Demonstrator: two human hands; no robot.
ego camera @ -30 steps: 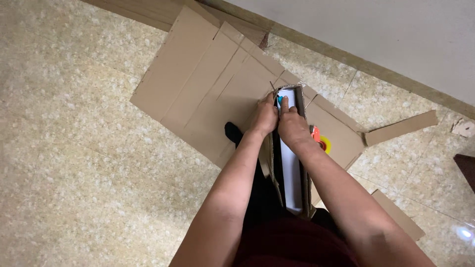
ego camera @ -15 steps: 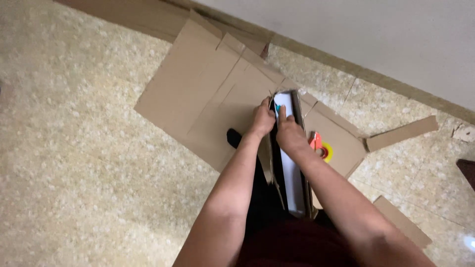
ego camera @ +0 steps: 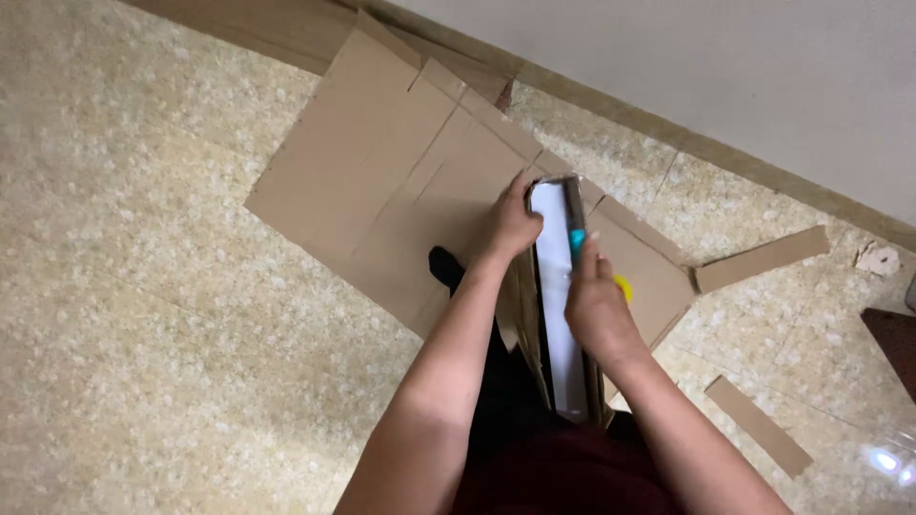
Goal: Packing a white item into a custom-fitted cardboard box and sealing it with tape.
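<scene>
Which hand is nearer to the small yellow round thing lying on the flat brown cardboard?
The right hand. It lies just beside the small yellow round thing, partly covering it. The left hand grips the tall narrow box's far left edge, farther away.
</scene>
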